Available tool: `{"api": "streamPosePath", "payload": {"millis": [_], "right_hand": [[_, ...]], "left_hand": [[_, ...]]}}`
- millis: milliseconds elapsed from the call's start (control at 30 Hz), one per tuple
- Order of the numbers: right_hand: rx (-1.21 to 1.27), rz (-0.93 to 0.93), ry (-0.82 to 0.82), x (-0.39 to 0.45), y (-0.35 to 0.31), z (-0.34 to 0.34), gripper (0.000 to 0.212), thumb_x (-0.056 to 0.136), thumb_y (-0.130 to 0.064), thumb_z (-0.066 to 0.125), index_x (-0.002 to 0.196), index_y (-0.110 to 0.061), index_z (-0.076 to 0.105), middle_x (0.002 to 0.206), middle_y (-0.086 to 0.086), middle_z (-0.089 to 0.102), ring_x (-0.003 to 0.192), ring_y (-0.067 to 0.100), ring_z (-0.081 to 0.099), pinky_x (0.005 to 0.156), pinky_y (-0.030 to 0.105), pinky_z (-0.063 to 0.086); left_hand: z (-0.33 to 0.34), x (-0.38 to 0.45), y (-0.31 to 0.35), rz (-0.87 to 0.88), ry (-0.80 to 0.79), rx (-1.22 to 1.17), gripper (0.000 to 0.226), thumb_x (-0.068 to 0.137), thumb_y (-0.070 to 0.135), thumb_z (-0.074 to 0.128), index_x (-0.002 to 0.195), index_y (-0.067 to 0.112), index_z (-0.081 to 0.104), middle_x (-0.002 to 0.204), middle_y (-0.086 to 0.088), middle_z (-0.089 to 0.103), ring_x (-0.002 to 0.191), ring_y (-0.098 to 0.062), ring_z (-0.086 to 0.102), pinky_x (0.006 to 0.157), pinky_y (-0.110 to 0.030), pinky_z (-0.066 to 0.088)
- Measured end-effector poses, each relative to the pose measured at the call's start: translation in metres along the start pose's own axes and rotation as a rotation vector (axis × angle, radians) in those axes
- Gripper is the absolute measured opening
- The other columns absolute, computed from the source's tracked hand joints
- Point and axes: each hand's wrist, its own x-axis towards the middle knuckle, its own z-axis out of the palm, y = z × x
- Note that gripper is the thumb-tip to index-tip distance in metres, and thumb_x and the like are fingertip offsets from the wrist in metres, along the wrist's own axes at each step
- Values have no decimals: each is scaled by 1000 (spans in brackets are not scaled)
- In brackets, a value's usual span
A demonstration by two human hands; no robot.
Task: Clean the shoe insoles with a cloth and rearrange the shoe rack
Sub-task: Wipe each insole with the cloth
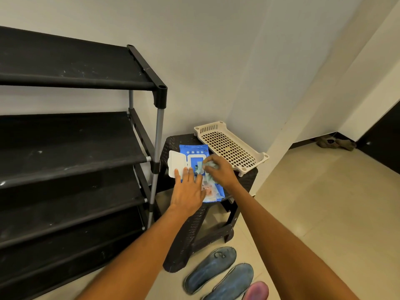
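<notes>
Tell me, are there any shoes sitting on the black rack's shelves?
No, every visible shelf of the shoe rack is bare, while the blue insoles lie on the floor beside the stool.

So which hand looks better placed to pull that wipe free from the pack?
The right hand, probably: it already pinches the wipe at the pack's opening. The left hand lies flat on the blue pack, steadying it.

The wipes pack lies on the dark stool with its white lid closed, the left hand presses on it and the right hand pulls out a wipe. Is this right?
Not fully. The head view shows the white lid flipped open, not closed. The rest holds: the wipes pack lies on the dark stool, the left hand presses on it and the right hand pulls out a wipe.
</notes>
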Motion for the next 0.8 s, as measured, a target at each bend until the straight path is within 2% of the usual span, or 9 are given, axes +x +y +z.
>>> {"api": "streamPosePath", "payload": {"millis": [67,200,333,367,433,500,600,700,800], "right_hand": [[-164,-47,-119,-1,7,2,12,89,-16,60,100,-16,65,105,7,51,94,13,50,66,13,36],[-492,-53,-205,-1,14,9,30,97,-19,45,123,-20,59,112,7,44,108,21,51,84,28,41],[-706,-51,-215,-2,5,14,38,99,-25,38,136,-27,46,131,8,40,108,27,55,80,37,45],[-777,-61,-231,-2,2,13,39,99,-26,38,137,-28,44,133,8,39,107,28,55,79,36,44],[-881,-85,-272,-1,-3,11,41,97,-29,41,139,-28,41,135,10,37,108,30,55,78,37,44],[-901,-99,-300,-1,-5,10,42,97,-27,42,139,-28,40,135,11,36,109,31,54,75,37,42],[-823,-75,-250,-4,-1,10,42,97,-22,40,139,-27,40,133,10,37,109,29,54,73,36,43],[-798,-77,-214,-9,1,11,44,96,-23,44,140,-26,39,130,11,38,107,28,53,76,38,46],[-888,-125,-225,-10,-1,13,51,92,-36,51,140,-26,36,129,12,37,108,29,50,73,37,43]], "left_hand": [[3,-1,-2,17,34,3,56,101,46,19,147,14,20,156,-18,12,145,-34,7,114,-57,1],[10,-4,-6,37,50,34,53,101,45,19,146,17,24,157,-14,12,146,-32,5,114,-56,-1],[11,-6,-8,54,62,47,51,101,47,21,144,20,29,157,-15,13,146,-32,4,114,-56,-4],[13,-6,-9,62,101,50,51,100,47,25,143,20,33,157,-15,16,146,-32,6,114,-57,-1],[16,-5,-11,14,309,7,54,93,46,47,139,18,45,151,-17,31,143,-34,22,112,-58,15],[15,-3,-12,-170,502,-241,65,85,38,64,140,10,43,148,-20,36,138,-34,32,111,-51,21],[-1,6,-9,-603,358,-886,75,89,34,62,147,6,23,150,-18,30,137,-32,33,111,-43,29],[-11,17,-7,-774,295,-1175,41,90,29,61,122,6,51,124,-15,58,111,-31,56,88,-42,50],[-15,23,-9,-814,374,-1293,20,91,23,58,94,3,60,103,-15,66,94,-30,62,73,-38,51]]}}
